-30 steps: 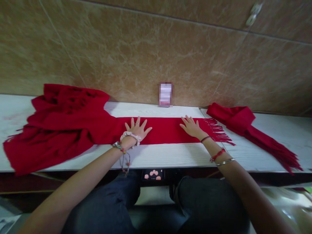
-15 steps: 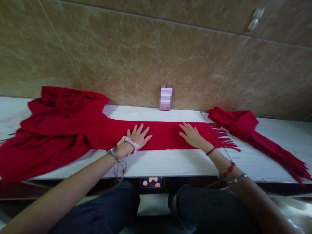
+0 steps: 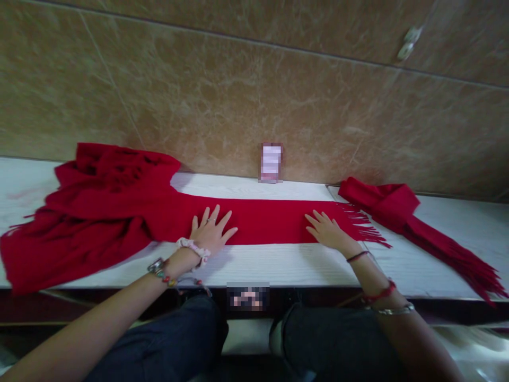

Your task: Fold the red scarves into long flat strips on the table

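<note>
A red fringed scarf (image 3: 270, 223) lies flat in a long strip across the white tabletop (image 3: 274, 265). My left hand (image 3: 210, 233) rests on its near left part, fingers spread and palm down. Toward the fringed right end, my right hand (image 3: 326, 229) touches the cloth, also palm down with the fingers apart. Neither hand grips anything. To the left, the strip runs into a large loose heap of red cloth (image 3: 107, 212); whether it is all one piece, I cannot tell.
A second red scarf (image 3: 397, 204), folded over and fringed, lies on the right. Against the brown marbled wall (image 3: 222, 95) leans a small blurred phone-like object (image 3: 271, 162). Another dark, blurred object (image 3: 247, 297) shows at the table's front edge, between my knees. A pale fitting (image 3: 409, 42) is on the wall.
My hands have slid apart over the scarf, the left one toward the heap and the right one toward the fringe. The view has shifted slightly; the cloth looks about the same.
</note>
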Tool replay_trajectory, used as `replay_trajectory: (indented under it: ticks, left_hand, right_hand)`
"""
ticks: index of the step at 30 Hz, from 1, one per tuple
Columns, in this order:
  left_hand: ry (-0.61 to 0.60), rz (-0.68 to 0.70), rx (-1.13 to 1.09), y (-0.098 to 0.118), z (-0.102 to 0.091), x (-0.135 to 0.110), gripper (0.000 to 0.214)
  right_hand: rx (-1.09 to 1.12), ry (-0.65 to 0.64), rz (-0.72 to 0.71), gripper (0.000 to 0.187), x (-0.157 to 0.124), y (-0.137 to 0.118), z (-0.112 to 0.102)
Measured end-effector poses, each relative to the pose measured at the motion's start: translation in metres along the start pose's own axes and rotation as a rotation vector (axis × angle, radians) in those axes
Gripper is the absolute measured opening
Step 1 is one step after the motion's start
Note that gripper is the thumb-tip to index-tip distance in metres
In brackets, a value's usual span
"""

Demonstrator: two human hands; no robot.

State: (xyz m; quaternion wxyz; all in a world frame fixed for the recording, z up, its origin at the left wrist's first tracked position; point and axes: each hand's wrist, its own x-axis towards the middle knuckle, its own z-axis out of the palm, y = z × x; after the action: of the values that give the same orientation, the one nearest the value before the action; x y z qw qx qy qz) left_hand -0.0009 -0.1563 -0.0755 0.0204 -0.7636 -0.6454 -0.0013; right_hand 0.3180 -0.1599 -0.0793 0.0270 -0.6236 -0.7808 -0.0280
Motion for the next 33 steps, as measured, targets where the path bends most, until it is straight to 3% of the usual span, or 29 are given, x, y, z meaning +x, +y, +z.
replay_trajectory:
  ticks: [1, 3, 5, 8, 11, 17, 26, 33]
  left_hand:
    - [0.015, 0.041, 0.005, 0.0, -0.004, 0.0, 0.055]
    - [0.025, 0.208, 0.018, 0.003, -0.015, 0.001, 0.052]
    - [0.006, 0.411, 0.067, 0.005, -0.026, 0.0, 0.046]
    - [-0.054, 0.581, 0.174, 0.002, -0.037, -0.005, 0.032]
    - [-0.089, 0.599, 0.226, -0.005, -0.037, -0.011, 0.03]
    - [-0.032, 0.527, 0.212, -0.015, -0.025, -0.009, 0.028]
    - [0.078, 0.551, 0.181, -0.021, -0.013, -0.005, 0.018]
    - [0.223, 0.592, 0.166, -0.029, -0.003, -0.013, 0.016]
  right_hand:
    - [0.046, 0.047, -0.015, 0.045, 0.002, -0.006, -0.004]
    - [0.173, 0.147, -0.177, 0.043, 0.006, -0.031, -0.013]
    - [0.246, 0.168, -0.389, 0.038, 0.007, -0.061, -0.018]
    - [0.243, 0.163, -0.549, 0.032, 0.004, -0.095, -0.015]
    - [0.155, 0.155, -0.617, 0.024, 0.002, -0.104, -0.01]
    - [0.042, 0.118, -0.716, 0.02, 0.007, -0.101, -0.016]
    - [0.001, 0.226, -0.678, 0.016, 0.017, -0.123, -0.008]
    - [0.056, 0.301, -0.679, 0.02, 0.019, -0.12, -0.004]
